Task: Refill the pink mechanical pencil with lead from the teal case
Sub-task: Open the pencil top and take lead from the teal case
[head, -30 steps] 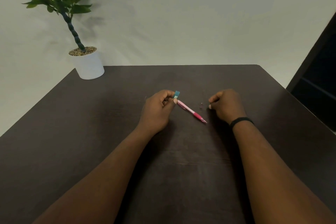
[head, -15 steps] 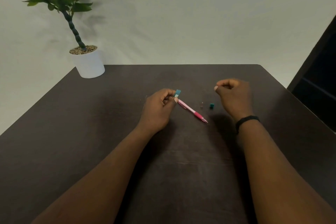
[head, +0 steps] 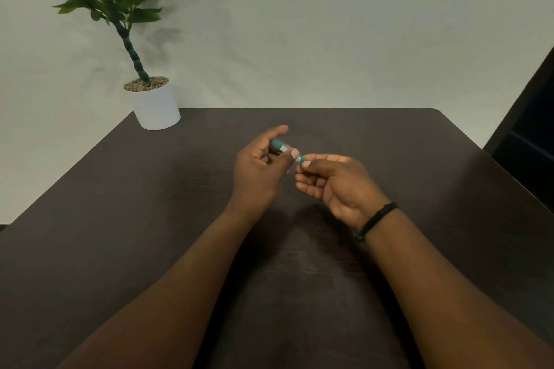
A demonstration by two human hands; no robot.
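Observation:
The teal case [head: 278, 145], a small teal tube with a white label, is held above the middle of the dark table [head: 150, 219]. My left hand [head: 260, 172] grips its far part between thumb and fingers. My right hand [head: 337, 186], with a black band on the wrist, pinches the near tip of the case with thumb and forefinger. The two hands almost touch. The pink mechanical pencil is not visible; whether it lies behind my hands I cannot tell.
A green plant in a white pot [head: 156, 108] stands at the table's far left corner against the pale wall. A dark panel [head: 527, 141] rises past the right edge of the table.
My right hand has swung left from the table and closed on the tip of the case. My left hand has lifted and turned. The pink pencil and the small teal piece have dropped out of sight.

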